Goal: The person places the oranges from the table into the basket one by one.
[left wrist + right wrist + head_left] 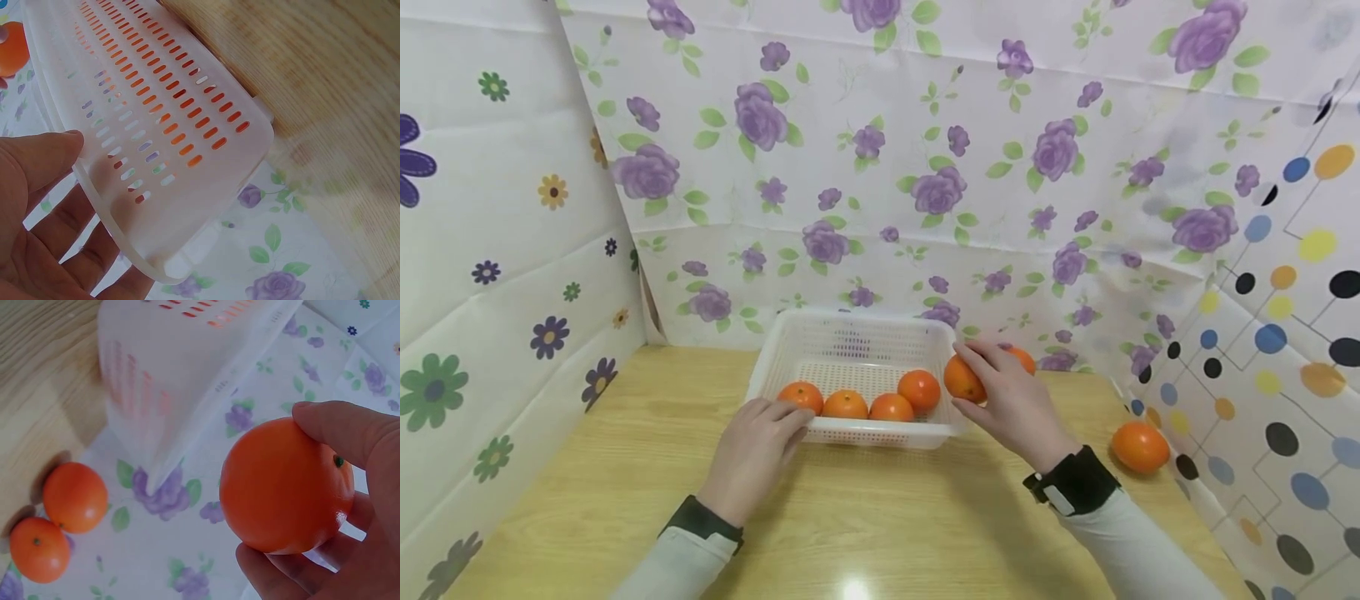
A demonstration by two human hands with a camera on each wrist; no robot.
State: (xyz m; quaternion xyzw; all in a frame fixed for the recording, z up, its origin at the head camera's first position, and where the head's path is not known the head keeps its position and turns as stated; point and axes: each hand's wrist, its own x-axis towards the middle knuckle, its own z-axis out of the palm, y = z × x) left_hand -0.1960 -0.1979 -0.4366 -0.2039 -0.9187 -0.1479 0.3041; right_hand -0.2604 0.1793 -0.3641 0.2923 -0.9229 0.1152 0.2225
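Note:
My left hand (751,454) grips the near left corner of a white plastic basket (872,435), thumb outside the rim and fingers over it in the left wrist view. Along the basket's front wall lie several oranges (846,404), one of them partly behind my left fingers. Just off the basket's right side, my right hand (1017,407) holds another orange (284,486) between thumb and fingers, near rim height. This orange's small green stem spot faces the thumb side in the right wrist view.
Behind my right hand an orange (1022,360) shows partly. Two oranges sit together on the table in the right wrist view, the upper one (75,497) nearer the basket. Another orange (1140,447) lies at the table's right edge. Patterned cloth (880,275) hangs close behind the basket.

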